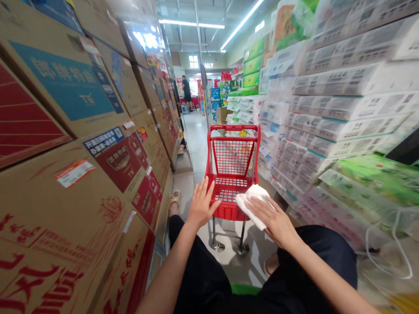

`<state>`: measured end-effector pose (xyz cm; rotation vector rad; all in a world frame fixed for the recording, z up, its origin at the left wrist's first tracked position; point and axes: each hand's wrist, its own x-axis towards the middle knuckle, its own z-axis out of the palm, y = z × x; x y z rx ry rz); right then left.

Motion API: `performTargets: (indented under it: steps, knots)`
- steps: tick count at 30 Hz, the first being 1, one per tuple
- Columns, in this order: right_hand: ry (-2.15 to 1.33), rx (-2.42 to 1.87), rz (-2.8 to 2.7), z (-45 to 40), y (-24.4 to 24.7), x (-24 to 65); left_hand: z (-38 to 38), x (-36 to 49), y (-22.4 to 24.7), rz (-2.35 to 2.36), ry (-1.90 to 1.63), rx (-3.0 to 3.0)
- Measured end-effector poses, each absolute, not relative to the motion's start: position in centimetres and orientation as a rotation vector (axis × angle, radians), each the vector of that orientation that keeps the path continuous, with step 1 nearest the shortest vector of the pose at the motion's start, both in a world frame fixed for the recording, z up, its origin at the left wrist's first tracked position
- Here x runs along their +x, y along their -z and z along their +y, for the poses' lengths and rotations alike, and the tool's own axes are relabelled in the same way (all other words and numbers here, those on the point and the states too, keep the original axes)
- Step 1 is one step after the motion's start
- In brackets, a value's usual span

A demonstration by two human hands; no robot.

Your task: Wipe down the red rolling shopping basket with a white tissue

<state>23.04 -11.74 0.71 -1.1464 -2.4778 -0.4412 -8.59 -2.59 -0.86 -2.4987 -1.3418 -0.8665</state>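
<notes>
A small red shopping cart (233,157) with grid walls stands in the aisle right in front of my knees. At its near left corner lies my left hand (202,203), fingers spread and holding nothing. My right hand (270,218) presses a folded white cloth (253,197) against the near right corner of the cart's rim. Part of the cloth is hidden beneath my fingers. Below the basket, the cart's thin metal legs and wheels (216,245) rest on the pale floor.
Stacked cardboard boxes (65,83) wall the left side. On the right rise stacks of white tissue packs (327,117) and green packs (376,179), with a white cord loop (389,248) lower down. A person in dark clothes (186,89) stands far down the aisle.
</notes>
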Motion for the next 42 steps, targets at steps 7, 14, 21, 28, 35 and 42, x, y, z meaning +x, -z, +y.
performTargets:
  steps: [7, 14, 21, 28, 35, 42]
  knots:
    - [0.453, -1.174, -2.445, -5.4, -1.6, 23.2, -4.0, -4.2, 0.4, -1.297, 0.836, -2.497]
    - [0.438, -1.121, -2.516, -4.1, -0.7, 22.3, -4.8, 0.5, 2.2, -1.327, 0.892, -2.561]
    - [0.484, -1.175, -2.439, -0.9, -2.0, 25.4, -5.5, 0.4, 2.0, -1.232, 0.781, -2.679]
    - [0.405, -1.076, -2.502, -3.8, -1.4, 24.7, -6.7, 0.5, 2.1, -1.185, 0.741, -2.688]
    - [0.322, -0.986, -2.512, -6.9, -1.4, 22.5, -6.1, -1.6, 1.7, -1.012, 0.633, -2.754]
    - [0.322, -1.007, -2.471, -9.0, -1.8, 19.8, -6.4, -4.3, 1.7, -0.922, 0.622, -2.782]
